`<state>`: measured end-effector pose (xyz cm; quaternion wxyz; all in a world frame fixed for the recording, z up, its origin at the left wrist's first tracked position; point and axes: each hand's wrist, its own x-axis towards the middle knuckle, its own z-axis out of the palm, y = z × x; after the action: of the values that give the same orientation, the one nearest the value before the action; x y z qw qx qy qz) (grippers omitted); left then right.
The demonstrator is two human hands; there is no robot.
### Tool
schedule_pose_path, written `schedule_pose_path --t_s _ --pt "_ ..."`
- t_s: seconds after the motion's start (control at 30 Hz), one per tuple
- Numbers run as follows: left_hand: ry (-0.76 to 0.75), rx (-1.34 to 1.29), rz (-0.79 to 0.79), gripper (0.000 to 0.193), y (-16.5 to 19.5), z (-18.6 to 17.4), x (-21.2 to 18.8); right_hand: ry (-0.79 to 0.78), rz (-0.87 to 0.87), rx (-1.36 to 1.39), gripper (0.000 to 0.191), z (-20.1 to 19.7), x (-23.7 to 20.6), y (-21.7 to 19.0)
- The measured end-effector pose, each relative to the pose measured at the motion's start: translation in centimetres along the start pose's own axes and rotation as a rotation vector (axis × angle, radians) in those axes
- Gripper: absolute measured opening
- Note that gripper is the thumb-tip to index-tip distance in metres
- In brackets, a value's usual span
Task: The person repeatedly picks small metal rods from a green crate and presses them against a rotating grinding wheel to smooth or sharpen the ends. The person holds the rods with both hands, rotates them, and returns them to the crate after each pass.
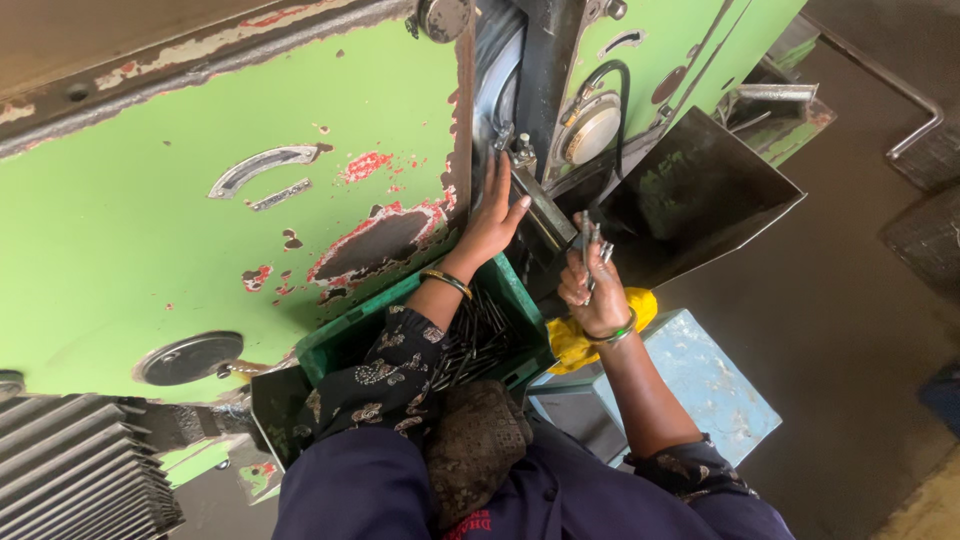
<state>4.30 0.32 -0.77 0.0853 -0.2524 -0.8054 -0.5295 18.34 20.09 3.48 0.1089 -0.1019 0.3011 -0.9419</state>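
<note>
My right hand (pixel 592 290) is closed around a small bunch of thin metal rods (pixel 594 243), their ends sticking up past my fingers, right in front of the dark gap in the machine. My left hand (pixel 493 218) is open and flat, fingers stretched upward, resting against the metal parts at the edge of that gap; it holds nothing.

Just below my left wrist sits a green plastic crate (pixel 350 335) with a heap of dark rods (pixel 478 340) lying in it. Near my right wrist there is a crumpled yellow cloth (pixel 572 343), lying against a pale blue box (pixel 712 385) with a worn, speckled top.

The machine (pixel 200 210) fills most of what I see: a big green painted panel, its paint chipped away in patches to red and bare metal, with a curved metal handle and a round grey cap low on the left. To the right of the gap a dark sheet-metal chute (pixel 700 195) slopes outward, shiny enough to catch green reflections. A black hose loops by a round dial above it. Grey ribbed fins (pixel 70 470) show at the bottom left corner.

The floor (pixel 850 330) on the right is dull brown-grey and dusty, with a bent metal bar near the top right.
</note>
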Motion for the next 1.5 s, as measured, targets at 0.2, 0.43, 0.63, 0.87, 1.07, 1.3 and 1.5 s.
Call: schedule_pose_path --t_s 0.2,0.43,0.63,0.87,1.07,1.3,1.5 --pt "-0.099 0.034 -0.092 0.123 0.0 -0.2 0.4 0.067 0.088 -0.094 0.056 1.5 0.1 -0.3" --pt "-0.131 0.09 -0.023 0.161 0.8 -0.4 0.7 0.17 0.083 -0.154 0.05 0.8 0.4 0.0" --pt "-0.117 0.042 0.044 0.143 0.1 -0.7 0.5 0.265 0.049 -0.161 0.036 -0.2 0.6 0.4" --pt "0.078 0.039 0.103 0.083 -1.0 0.6 0.0 0.353 0.048 -0.114 0.031 -0.8 1.0 0.3" --pt "-0.042 0.141 -0.067 0.118 0.0 0.2 0.4 0.356 0.022 -0.083 0.032 -1.6 1.2 0.4" --pt "-0.117 0.125 -0.01 0.162 1.1 -0.8 0.8 0.641 -0.001 0.066 0.029 -3.7 1.8 0.5" --pt "-0.083 0.022 -0.017 0.125 0.0 -0.7 0.4 0.482 -0.032 0.156 0.027 -5.2 1.7 0.8"
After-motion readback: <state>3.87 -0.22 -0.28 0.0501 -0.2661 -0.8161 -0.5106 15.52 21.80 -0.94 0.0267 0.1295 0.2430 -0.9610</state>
